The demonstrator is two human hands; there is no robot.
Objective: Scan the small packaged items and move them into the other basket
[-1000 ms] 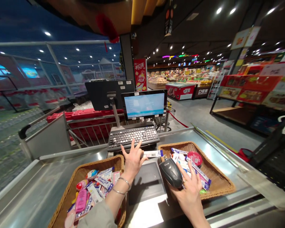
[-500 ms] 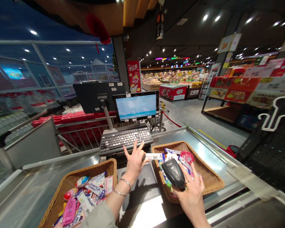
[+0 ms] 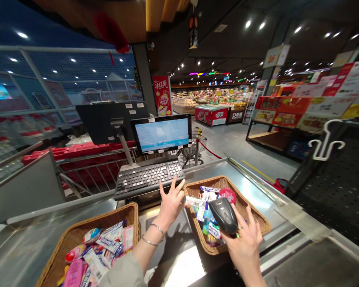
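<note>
My left hand pinches one end of a thin white candy stick pack low in the hand, its other fingers spread just in front of the keyboard. The pack points right, over the rim of the right wicker basket. My right hand is closed around a black barcode scanner, held above that basket. Beneath the scanner lie wrapped candy packs and a round red container. Part of the right hand's grip is hidden behind the scanner.
A left wicker basket holds several sweets, including a pink pack. Behind the keyboard stands a lit monitor, with a second dark screen beside it. The metal counter runs along the right.
The view has shifted slightly to the right. My right hand has moved the scanner a little right relative to the basket, uncovering more packs. The left hand still holds the pack.
</note>
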